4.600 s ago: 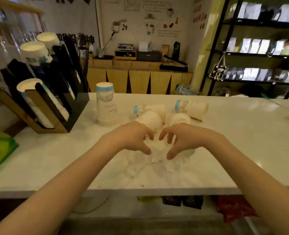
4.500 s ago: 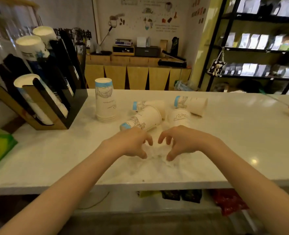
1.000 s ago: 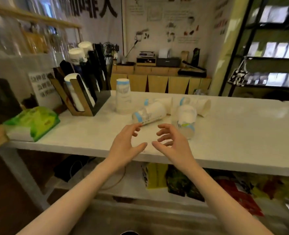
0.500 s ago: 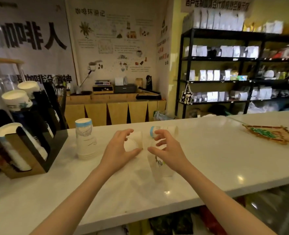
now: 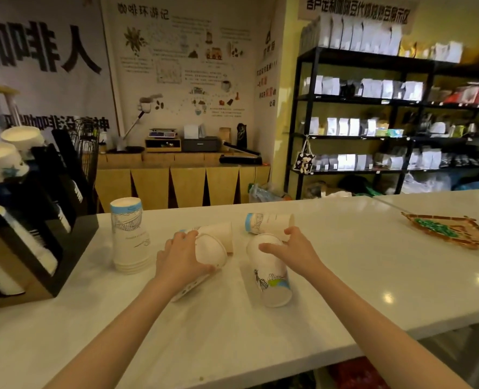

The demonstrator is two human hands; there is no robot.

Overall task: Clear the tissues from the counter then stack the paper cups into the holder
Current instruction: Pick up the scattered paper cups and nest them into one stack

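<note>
My left hand (image 5: pixel 180 258) is wrapped around a white paper cup (image 5: pixel 211 252) that lies on its side, mouth towards me. Fingers of my right hand (image 5: pixel 296 252) curl over the base of an upside-down paper cup (image 5: pixel 270 279). Two more cups lie on their sides just behind: one (image 5: pixel 221 230) past my left hand, one with a blue rim (image 5: pixel 269 222) past my right. A stack of upside-down cups (image 5: pixel 128 237) stands to the left. The black and wooden cup holder (image 5: pixel 72 234) sits at the far left with cup stacks in its slots. No tissues show on the counter.
The white counter (image 5: pixel 359 265) runs left to right, its front edge close to me. A woven tray with green pieces (image 5: pixel 449 231) lies at the far right. Black shelves of bagged goods (image 5: pixel 387 130) and a wooden cabinet (image 5: pixel 182 186) stand behind the counter.
The crumpled tissues I was gathering are gone from the counter. Both hands have moved forward onto cups: the left has closed round a lying cup, the right has settled on the upside-down one.
</note>
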